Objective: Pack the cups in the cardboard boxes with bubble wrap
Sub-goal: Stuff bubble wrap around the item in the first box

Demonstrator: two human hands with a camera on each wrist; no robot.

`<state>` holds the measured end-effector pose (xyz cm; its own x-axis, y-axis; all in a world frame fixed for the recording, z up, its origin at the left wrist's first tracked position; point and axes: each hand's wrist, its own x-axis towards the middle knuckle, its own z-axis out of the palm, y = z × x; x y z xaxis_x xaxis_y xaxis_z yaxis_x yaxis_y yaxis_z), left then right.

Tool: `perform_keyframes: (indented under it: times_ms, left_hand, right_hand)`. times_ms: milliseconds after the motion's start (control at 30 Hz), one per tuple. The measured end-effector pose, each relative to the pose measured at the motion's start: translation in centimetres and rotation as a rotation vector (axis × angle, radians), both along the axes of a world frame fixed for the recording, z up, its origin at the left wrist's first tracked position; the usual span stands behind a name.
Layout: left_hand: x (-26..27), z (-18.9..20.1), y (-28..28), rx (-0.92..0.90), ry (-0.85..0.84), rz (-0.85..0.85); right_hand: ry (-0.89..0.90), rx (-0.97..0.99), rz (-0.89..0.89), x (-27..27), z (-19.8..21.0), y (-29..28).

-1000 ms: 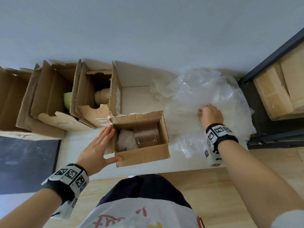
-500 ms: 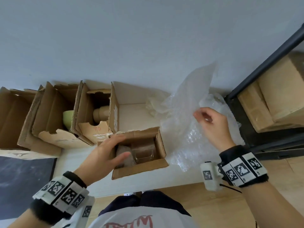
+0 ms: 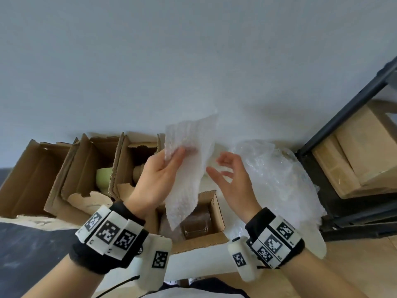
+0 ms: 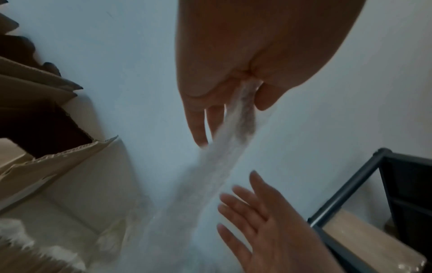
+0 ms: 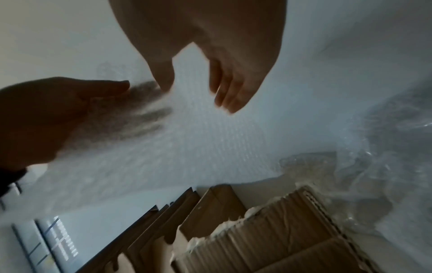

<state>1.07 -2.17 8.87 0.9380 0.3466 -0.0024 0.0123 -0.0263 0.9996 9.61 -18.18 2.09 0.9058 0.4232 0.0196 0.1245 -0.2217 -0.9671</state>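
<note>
Head view: left hand [image 3: 158, 179] pinches a bubble wrap sheet [image 3: 189, 168]; right hand [image 3: 233, 181], fingers spread, should catch its free edge before tucking it around the glass cup [image 3: 196, 222].

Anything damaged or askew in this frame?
Yes: the cardboard boxes at the back lie tipped on their sides, and their flaps have ragged, torn edges. The green cup sits unwrapped in one. Nothing looks spilled.

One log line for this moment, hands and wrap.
left hand pinches bubble wrap sheet | right hand open beside it | sheet above small box
</note>
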Motion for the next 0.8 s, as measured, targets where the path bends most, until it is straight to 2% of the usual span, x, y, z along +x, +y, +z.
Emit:
perform_keyframes:
  times_ms: [67, 133, 200, 267, 367, 433, 500, 667, 733, 800]
  left_hand:
    - [-0.1, 0.8, 1.1, -0.035, 0.025, -0.036]
    - [-0.3, 1.3, 2.1, -0.107, 0.032, -0.093]
    - [-0.5, 1.7, 2.9, -0.228, 0.016, -0.161]
    - [-0.5, 1.9, 3.4, -0.331, 0.005, -0.209]
    - [-0.4, 1.8, 3.7, -0.384, 0.011, -0.243]
    - [-0.3, 1.6, 3.7, -0.383, 0.037, -0.239]
    - [-0.5, 1.4, 4.1, -0.403, 0.050, -0.217]
    - [-0.9, 0.9, 5.4, -0.335, 0.050, -0.122]
    - [-1.2, 0.4, 5.8, -0.235, 0.040, -0.039]
    - [-1.5, -0.4, 6.2, -0.033, 0.024, 0.063]
  right_hand:
    - [-0.004, 0.040, -0.084, 0.9, 0.5, -0.2]
    - [0.026, 0.039, -0.078, 1.8, 1.0, -0.4]
    - [0.128, 0.034, 0.051, 2.4, 1.3, -0.3]
    - [0.303, 0.085, 0.225, 2.3, 1.3, 0.2]
    - [0.624, 0.273, 0.456, 1.8, 1.5, 1.4]
    - [0.746, 0.400, 0.581, 1.6, 2.0, 2.1]
    - [0.760, 0.420, 0.606, 1.4, 2.5, 2.5]
    - [0.682, 0.348, 0.489, 1.6, 2.2, 2.9]
    - [0.644, 0.344, 0.430, 1.6, 2.3, 3.0]
    - [0.617, 0.368, 0.388, 1.8, 2.4, 3.0]
